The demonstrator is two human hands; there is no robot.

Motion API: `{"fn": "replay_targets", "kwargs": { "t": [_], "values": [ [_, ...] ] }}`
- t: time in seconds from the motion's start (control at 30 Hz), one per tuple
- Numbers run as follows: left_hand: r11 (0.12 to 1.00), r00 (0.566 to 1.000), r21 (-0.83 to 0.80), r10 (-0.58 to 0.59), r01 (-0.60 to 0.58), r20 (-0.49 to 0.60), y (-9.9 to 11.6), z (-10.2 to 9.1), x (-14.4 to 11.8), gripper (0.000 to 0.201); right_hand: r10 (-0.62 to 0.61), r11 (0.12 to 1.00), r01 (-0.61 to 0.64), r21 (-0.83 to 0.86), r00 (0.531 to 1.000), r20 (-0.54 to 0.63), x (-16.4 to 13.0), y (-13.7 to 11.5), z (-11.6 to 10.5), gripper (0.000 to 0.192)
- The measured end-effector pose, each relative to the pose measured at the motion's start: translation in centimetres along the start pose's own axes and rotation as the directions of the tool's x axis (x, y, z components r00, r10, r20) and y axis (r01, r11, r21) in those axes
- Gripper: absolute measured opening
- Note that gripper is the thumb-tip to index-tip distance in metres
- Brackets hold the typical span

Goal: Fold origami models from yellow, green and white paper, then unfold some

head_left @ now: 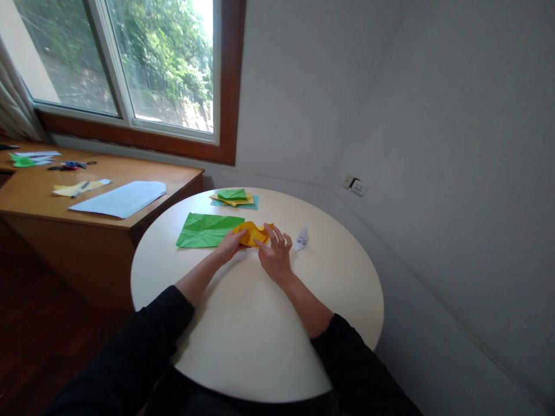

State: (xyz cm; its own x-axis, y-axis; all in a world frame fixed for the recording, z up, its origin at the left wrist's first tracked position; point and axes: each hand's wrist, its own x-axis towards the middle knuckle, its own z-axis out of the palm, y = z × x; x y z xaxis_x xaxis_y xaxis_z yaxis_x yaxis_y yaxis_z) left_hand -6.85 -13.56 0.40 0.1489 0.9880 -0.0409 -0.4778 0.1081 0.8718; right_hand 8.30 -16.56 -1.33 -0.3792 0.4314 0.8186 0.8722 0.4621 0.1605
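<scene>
Between my two hands is a partly folded sheet of yellow-orange paper (252,234), held just above the round white table (243,329). My left hand (229,245) grips its left end, thumb on top. At the right end, my right hand (276,252) pinches the paper between thumb and forefinger, with the other fingers raised. A creased green sheet (208,230) lies flat on the table beside my left hand. To the right of my right hand rests a small folded white paper piece (302,238).
Behind the green sheet sits a stack of folded green, yellow and blue papers (234,197). A wooden desk (151,217) at the left carries a pale blue sheet (121,198), yellow paper (78,188) with a pen, and scissors (73,166). Walls and a window (169,63) stand beyond.
</scene>
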Motion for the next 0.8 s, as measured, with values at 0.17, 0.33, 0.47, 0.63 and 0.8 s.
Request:
{"fn": "replay_targets", "kwargs": {
  "t": [0.17, 0.33, 0.47, 0.63, 0.8],
  "values": [
    [0.998, 0.999, -0.055, 0.017, -0.019, -0.040, 0.18, -0.05, 0.08, 0.022, 0.075, 0.996, -0.078, 0.036, 0.995, 0.072, -0.02, 0.24, -0.26, 0.027],
    [0.996, 0.998, -0.083, 0.029, -0.034, -0.058, 0.39, -0.15, 0.21, 0.023, 0.109, 0.992, -0.114, 0.059, 0.990, 0.085, -0.03, 0.15, -0.44, 0.031],
    [0.997, 0.998, -0.069, 0.034, -0.037, -0.047, 0.38, -0.14, 0.16, 0.025, 0.157, 0.981, -0.163, 0.103, 0.986, 0.058, -0.01, 0.13, -0.43, 0.026],
    [0.999, 0.999, -0.010, 0.034, -0.034, -0.002, 0.19, -0.08, -0.06, 0.027, 0.208, 0.963, -0.209, 0.169, 0.978, 0.026, -0.08, 0.24, -0.19, 0.018],
    [0.999, 1.000, 0.034, 0.016, -0.017, 0.011, -0.03, -0.19, 0.07, 0.029, 0.214, 0.961, -0.223, 0.162, 0.974, 0.069, -0.13, 0.28, -0.05, 0.020]
  ]
}}
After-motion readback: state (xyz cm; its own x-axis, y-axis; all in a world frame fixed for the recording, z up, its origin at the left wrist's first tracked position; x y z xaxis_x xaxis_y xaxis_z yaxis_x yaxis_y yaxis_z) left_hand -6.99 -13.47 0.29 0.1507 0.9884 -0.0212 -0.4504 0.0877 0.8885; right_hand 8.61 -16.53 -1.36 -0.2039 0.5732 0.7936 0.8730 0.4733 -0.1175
